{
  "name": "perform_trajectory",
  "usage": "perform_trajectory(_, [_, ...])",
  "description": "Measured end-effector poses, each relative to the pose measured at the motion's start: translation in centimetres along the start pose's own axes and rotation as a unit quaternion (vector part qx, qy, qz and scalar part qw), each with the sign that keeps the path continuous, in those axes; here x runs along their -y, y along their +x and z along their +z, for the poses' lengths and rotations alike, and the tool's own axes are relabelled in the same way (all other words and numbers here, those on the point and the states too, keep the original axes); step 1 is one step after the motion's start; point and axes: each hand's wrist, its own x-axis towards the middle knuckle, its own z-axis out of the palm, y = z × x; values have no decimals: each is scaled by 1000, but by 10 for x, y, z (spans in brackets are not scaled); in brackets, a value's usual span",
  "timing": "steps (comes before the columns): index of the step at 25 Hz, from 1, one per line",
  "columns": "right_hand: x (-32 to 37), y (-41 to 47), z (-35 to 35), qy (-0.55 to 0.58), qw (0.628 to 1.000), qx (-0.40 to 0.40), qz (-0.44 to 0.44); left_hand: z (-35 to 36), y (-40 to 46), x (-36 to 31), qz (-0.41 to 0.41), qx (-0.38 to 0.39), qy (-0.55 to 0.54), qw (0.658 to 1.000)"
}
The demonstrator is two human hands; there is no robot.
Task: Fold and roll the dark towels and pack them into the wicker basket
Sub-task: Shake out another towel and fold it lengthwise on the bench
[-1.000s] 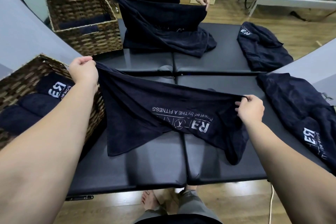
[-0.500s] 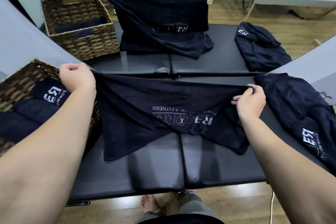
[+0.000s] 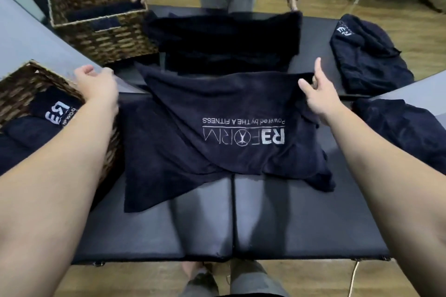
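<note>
Dark towel (image 3: pixel 224 132) spread on padded table (image 3: pixel 289 224), both hands loose-fingered, left hand (image 3: pixel 96 84) clear, right hand (image 3: pixel 318 94) at its corner

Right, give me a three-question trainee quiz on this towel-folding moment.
1. True or false: the left hand grips the logo towel.
2. Where does the wicker basket stand? A) to the towel's left B) to its right C) on the floor
3. Fill in: the logo towel lies on the black padded ___.

Key: 1 false, the hand is apart from it; 2 A; 3 table.
</note>
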Motion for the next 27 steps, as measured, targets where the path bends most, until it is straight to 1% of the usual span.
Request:
perform_trajectory(2, [-24,2,13,24,999,-2,21,8,-13,25,56,39,49,996])
perform_trajectory(4, [-53,-13,30,57,996,1,67,12,-33,53,98,88,73,989])
perform_trajectory(6, [-76,-40,45,77,989,24,127,10,-55,80,118,156,124,973])
perform_trajectory(8, [-91,-62,53,78,983,37,164,6,-72,106,151,214,182,948])
perform_trajectory(10, [-104,-78,54,41,983,42,171,0,-83,125,177,265,228,920])
perform_trajectory(11, [-112,-85,53,2,985,40,167,-5,-87,134,185,287,250,906])
perform_trajectory(13, [-123,-103,49,-65,982,22,175,-17,-93,154,192,308,300,882])
perform_trajectory(16, [-143,-132,42,-85,968,-10,235,-45,-102,185,176,303,398,848])
perform_trajectory(18, [-156,-150,42,-70,961,-11,267,-63,-110,205,148,288,478,817])
perform_trajectory(20, [-165,-164,45,-66,957,-6,283,-75,-120,220,114,265,523,802])
perform_trajectory(22, [-173,-169,47,-54,955,-14,292,-82,-130,230,68,235,539,806])
perform_trajectory(25, [-183,-164,45,12,945,-64,319,-93,-139,243,-58,168,512,840])
perform_trajectory(27, [-191,-163,41,64,930,-90,351,-101,-146,254,-94,139,474,865])
